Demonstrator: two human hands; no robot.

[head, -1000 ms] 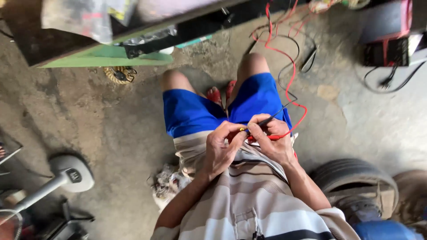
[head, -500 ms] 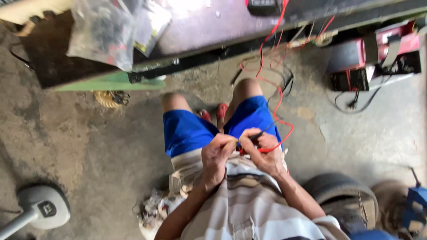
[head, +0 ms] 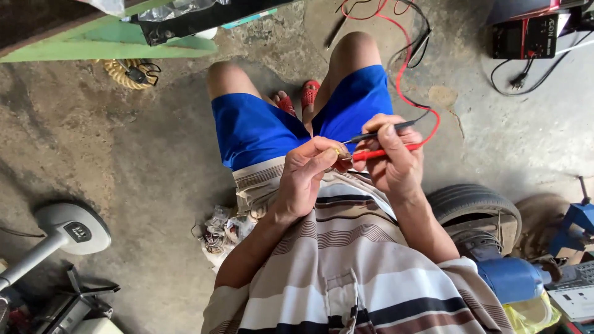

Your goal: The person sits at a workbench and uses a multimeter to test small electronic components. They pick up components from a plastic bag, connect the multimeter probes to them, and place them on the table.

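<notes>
Step in hand looks like probing: right hand [head: 396,164] is closed around two meter probes, the red probe [head: 387,150] and the black probe [head: 377,132], tips pointing to 9 o'clock. Left hand [head: 306,176] pinches a small yellowish part [head: 338,151] between thumb and fingertips, fully closed on it; what the part is, too small to tell. The part sits over the lap, just at 9 o'clock of the probe tips; touching or just short, cannot tell. Red lead [head: 405,68] and black lead [head: 426,37] run up to 12 o'clock.

Judging from this, the next move calls for steady tip contact on the part and a still left pinch.

Containers: clear plastic bag [head: 185,7] on the bench at 11 o'clock, contents unclear. Blue drum [head: 510,278] at 4 o'clock beside the tyre [head: 473,207], inside hidden. Fan base [head: 71,227] at 8 o'clock.
</notes>
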